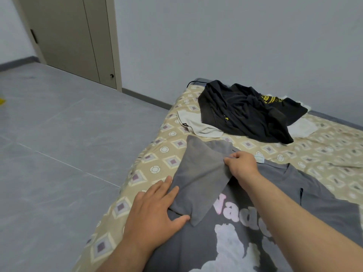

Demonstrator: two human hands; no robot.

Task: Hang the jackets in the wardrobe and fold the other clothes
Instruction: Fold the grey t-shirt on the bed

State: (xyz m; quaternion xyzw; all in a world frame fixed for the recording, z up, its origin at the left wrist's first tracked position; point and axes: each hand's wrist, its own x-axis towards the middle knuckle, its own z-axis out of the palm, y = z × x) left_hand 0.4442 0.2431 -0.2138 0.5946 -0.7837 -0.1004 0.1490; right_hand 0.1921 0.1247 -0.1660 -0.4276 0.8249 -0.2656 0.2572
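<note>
A single view is given, taken from head height and tilted forward and down through a wide-angle lens. The bed (324, 146) is looked at from its near side and is seen running diagonally away toward the upper right, the whole frame being tipped. The left hand (157, 211) and right hand (242, 164) are caught close in the lower middle, forearms entering from the bottom edge, with the grey T-shirt (196, 248) right under the lens. Farther off, the dark garment (245, 114) is seen near the wall (235, 36). The floor (59, 144) is taken in across the left, and a door (68, 36) at the upper left.
</note>
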